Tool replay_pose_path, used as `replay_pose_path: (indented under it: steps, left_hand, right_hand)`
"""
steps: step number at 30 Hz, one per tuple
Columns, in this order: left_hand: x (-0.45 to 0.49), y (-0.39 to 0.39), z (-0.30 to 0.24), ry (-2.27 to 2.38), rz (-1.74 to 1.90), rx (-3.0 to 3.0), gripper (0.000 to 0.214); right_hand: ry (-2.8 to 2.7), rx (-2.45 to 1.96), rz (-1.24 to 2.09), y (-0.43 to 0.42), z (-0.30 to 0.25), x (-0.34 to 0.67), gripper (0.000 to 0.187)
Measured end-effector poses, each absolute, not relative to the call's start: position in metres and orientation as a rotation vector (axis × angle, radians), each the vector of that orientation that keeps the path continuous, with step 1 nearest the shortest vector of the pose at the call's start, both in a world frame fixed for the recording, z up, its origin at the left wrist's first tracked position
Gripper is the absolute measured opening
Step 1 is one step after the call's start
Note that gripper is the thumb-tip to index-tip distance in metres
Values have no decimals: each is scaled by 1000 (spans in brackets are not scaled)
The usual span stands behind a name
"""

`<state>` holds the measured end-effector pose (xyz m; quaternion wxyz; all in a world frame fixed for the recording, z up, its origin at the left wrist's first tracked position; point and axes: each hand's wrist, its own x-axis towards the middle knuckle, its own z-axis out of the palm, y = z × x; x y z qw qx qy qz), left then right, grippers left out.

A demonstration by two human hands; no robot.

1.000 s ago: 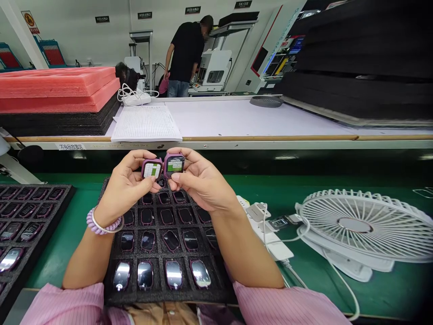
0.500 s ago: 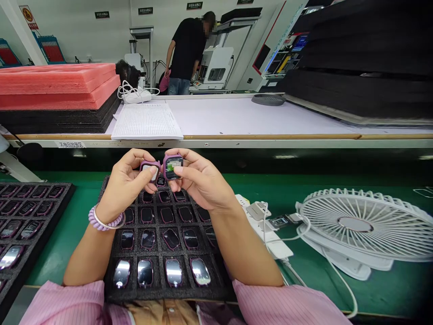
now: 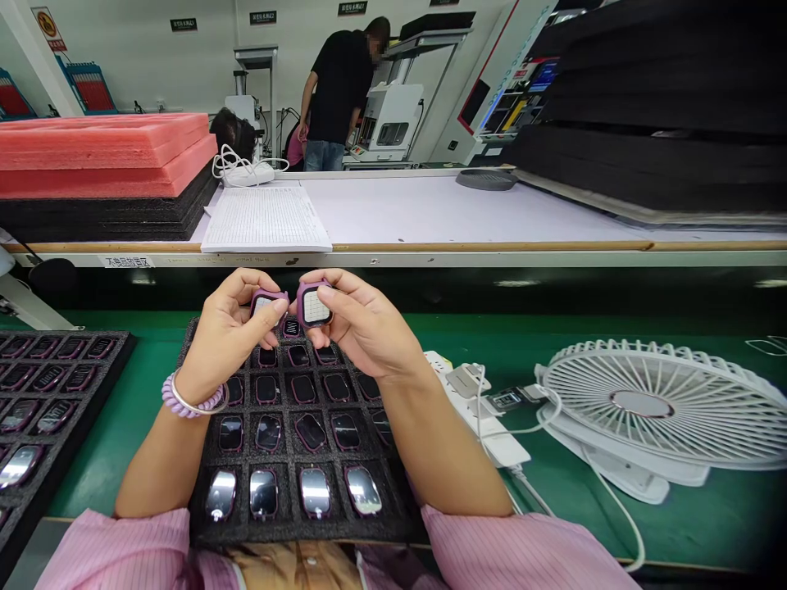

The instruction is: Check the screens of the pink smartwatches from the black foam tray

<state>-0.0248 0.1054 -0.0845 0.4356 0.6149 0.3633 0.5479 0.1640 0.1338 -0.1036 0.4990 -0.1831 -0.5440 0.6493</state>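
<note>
Above the black foam tray (image 3: 288,455), my left hand (image 3: 237,324) is closed on a purple-cased smartwatch (image 3: 263,301) with a lit pale screen, its thumb over the glass. My right hand (image 3: 362,324) grips a second purple smartwatch (image 3: 315,307), whose screen shows a white grid; that thumb rests on the screen's upper right. The two watches are held side by side, a small gap between them. Beneath my hands, rows of dark-screened watches (image 3: 303,388) sit in the tray's compartments. My forearms hide part of the tray's sides.
Another foam tray of watches (image 3: 52,377) lies at the left. To the right are a white power strip (image 3: 501,447) with cables and a white fan (image 3: 643,406). The shelf ahead holds paper sheets (image 3: 264,220), pink foam (image 3: 104,156) and black foam (image 3: 652,123). A person (image 3: 338,82) stands behind it.
The screen of the watch in my right hand has turned from a dark picture with green to a white grid. My right thumb has shifted up on it. The left watch has barely moved.
</note>
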Motion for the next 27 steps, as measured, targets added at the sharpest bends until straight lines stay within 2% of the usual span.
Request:
replay_pose_path:
  steps: [4, 19, 27]
  left_hand:
    - [-25, 105, -86, 910, 1384, 1538, 34]
    - [-25, 106, -88, 829, 1395, 1590, 43]
    - [-24, 102, -84, 853, 1351, 1556, 37]
  right_hand:
    - [-1333, -465, 1545, 135, -105, 164, 45]
    - [-1388, -470, 1483, 127, -99, 165, 51]
    - [-1324, -468, 1530, 133, -104, 165, 44]
